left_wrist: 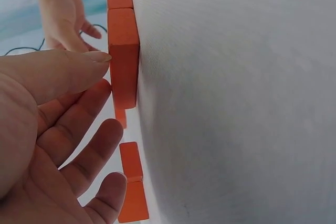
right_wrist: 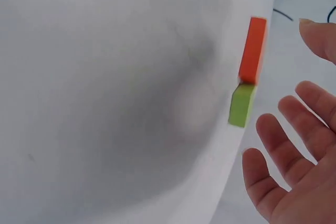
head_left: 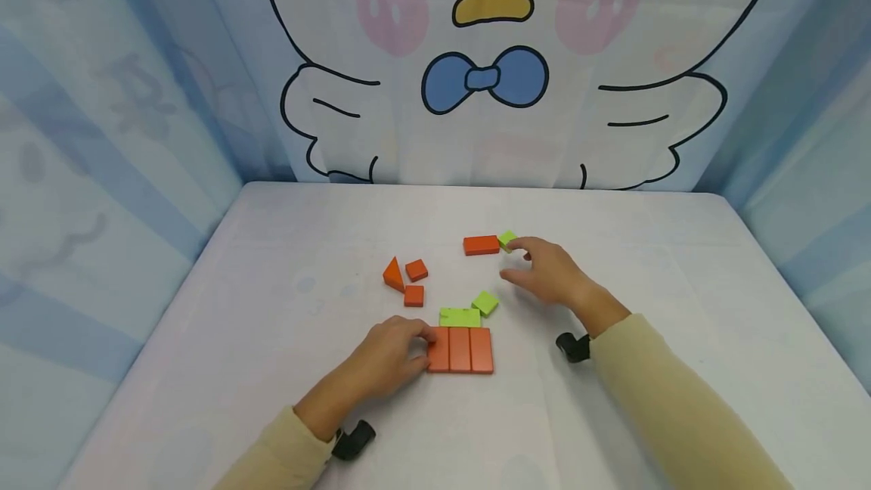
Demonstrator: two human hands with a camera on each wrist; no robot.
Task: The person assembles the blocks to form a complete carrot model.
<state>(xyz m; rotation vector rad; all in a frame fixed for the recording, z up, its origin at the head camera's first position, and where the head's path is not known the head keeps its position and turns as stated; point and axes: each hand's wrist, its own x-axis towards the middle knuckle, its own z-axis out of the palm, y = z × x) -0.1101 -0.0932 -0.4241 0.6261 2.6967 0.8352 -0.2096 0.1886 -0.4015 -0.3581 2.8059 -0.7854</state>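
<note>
My left hand (head_left: pixel 384 358) rests its thumb and a finger against the left side of a row of three orange-red blocks (head_left: pixel 460 350). In the left wrist view, the left hand (left_wrist: pixel 68 108) touches the near orange block (left_wrist: pixel 125 72) with thumb and fingertip, fingers loosely bent. A flat green block (head_left: pixel 460 317) lies along the row's back edge, with a green square block (head_left: pixel 485 303) at its right corner. My right hand (head_left: pixel 550 272) holds nothing, fingers apart, by a small green block (head_left: pixel 506 240) beside a red-orange block (head_left: pixel 481 246). The right wrist view shows a gap between the right hand (right_wrist: pixel 299 156) and that green block (right_wrist: pixel 242 105).
Left of centre lie an orange triangular block (head_left: pixel 393 275) and two small orange blocks, one (head_left: pixel 416 271) behind the other (head_left: pixel 413 296). All stand on a white-covered table (head_left: pixel 258 248). A printed curtain (head_left: pixel 483 142) hangs behind the table's back edge.
</note>
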